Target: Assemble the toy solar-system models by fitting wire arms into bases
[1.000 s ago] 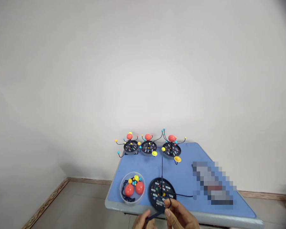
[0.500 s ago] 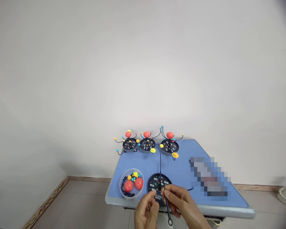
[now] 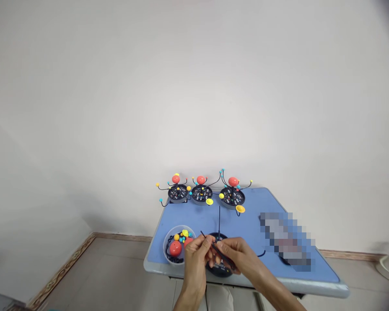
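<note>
Over the near edge of a round black base [image 3: 221, 270], my left hand [image 3: 199, 252] pinches one end of a thin black rod [image 3: 226, 259]. My right hand [image 3: 235, 252] grips the same rod, which slants down to the right between the hands. An upright thin black rod [image 3: 219, 220] rises from the base, whose middle my fingers partly cover. Just left of my left hand is a clear round bowl [image 3: 164, 247] with red balls [image 3: 175, 248], small coloured balls and black parts.
Three finished-looking models with red balls, a left one [image 3: 178, 193], a middle one [image 3: 202, 194] and a right one [image 3: 232, 197], stand along the back of the blue table [image 3: 246, 224]. A blurred-out item [image 3: 285, 242] lies at right; a black curved piece [image 3: 262, 254] is nearer.
My left hand has moved up and right to meet my right hand and now pinches the rod. The rod has turned, and its ring end no longer shows. The view has shifted slightly.
</note>
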### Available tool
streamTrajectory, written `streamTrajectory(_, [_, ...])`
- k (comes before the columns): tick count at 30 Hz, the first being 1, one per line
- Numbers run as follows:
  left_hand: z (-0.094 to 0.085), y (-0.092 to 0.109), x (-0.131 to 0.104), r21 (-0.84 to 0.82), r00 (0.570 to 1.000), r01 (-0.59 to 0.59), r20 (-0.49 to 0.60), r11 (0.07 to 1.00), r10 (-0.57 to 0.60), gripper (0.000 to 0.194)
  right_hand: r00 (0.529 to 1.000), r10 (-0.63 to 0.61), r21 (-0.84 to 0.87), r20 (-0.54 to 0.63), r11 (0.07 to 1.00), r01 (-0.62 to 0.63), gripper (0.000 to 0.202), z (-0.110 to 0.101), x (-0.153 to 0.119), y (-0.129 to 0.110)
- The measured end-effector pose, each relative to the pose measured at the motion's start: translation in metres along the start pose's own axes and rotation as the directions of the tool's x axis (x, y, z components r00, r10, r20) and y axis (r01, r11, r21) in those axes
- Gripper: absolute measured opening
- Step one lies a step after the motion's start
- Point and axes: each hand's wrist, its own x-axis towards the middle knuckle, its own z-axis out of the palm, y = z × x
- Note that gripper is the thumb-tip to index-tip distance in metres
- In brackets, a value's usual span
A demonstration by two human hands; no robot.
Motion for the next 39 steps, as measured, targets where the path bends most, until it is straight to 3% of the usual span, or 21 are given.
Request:
streamTrajectory(4, [-0.002, 0.004, 0.021, 0.008, 0.989, -0.101, -0.105, 0.995, 0.101, 0.043, 0.955, -0.203, -0.273, -0.215, 0.952, 0.141, 0.047, -0.016, -0.008, 0.0])
streamTrajectory(9, [-0.004, -0.002, 0.037, 0.039, 0.979, -0.117, -0.165, 0.992, 0.122, 0.046, 0.923, -0.308, -0.444, -0.232, 0.877, 0.182, 0.029, -0.015, -0.007, 0.019])
streamTrajectory(15, [-0.002, -0.011, 0.046, 0.074, 0.97, -0.125, -0.2, 0.989, 0.137, 0.048, 0.839, -0.467, -0.557, -0.278, 0.79, 0.256, 0.03, -0.003, 0.009, 0.03])
streamTrajectory(22, [-0.007, -0.015, 0.053, 0.158, 0.964, -0.145, -0.2, 0.977, 0.176, 0.047, 0.868, -0.412, -0.608, -0.277, 0.774, 0.173, 0.049, -0.006, 0.018, 0.039])
streamTrajectory(33, [-0.009, -0.02, 0.052, 0.244, 0.96, -0.128, -0.211, 0.961, 0.181, 0.048, 0.909, -0.365, -0.711, -0.2, 0.692, 0.122, 0.039, -0.005, 0.018, 0.032])
streamTrajectory(39, [-0.008, -0.02, 0.051, 0.252, 0.96, -0.126, -0.213, 0.96, 0.182, 0.048, 0.905, -0.382, -0.707, -0.187, 0.692, 0.146, 0.036, -0.003, 0.017, 0.03])
